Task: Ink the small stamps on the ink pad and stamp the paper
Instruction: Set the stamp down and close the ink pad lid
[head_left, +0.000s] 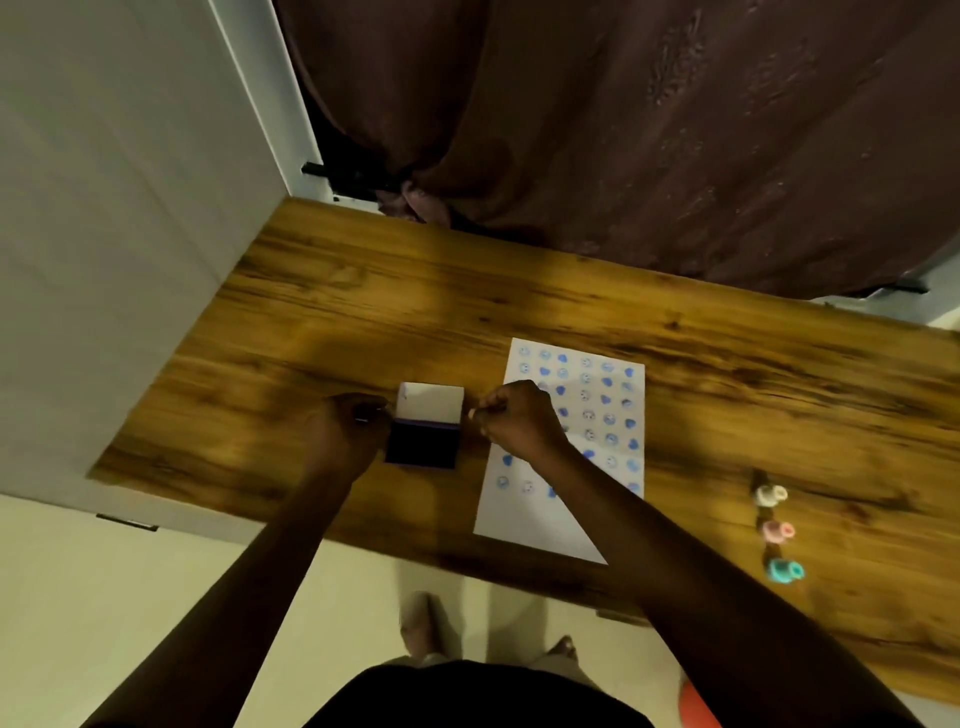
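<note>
Wooden table (363, 291), one ink pad (422, 448), three stamps (778, 531)

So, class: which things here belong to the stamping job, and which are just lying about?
Belong to the job:
- ink pad, lid open
- paper, with blue prints
- three small stamps, right of the paper
- left hand, right hand, beside the pad

Just there:
- brown curtain
- orange object on the floor
- table

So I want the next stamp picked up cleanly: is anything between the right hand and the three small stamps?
Nothing visible. The right hand is over the stamped paper; from there to the three small stamps is only paper and bare wooden table.
</note>
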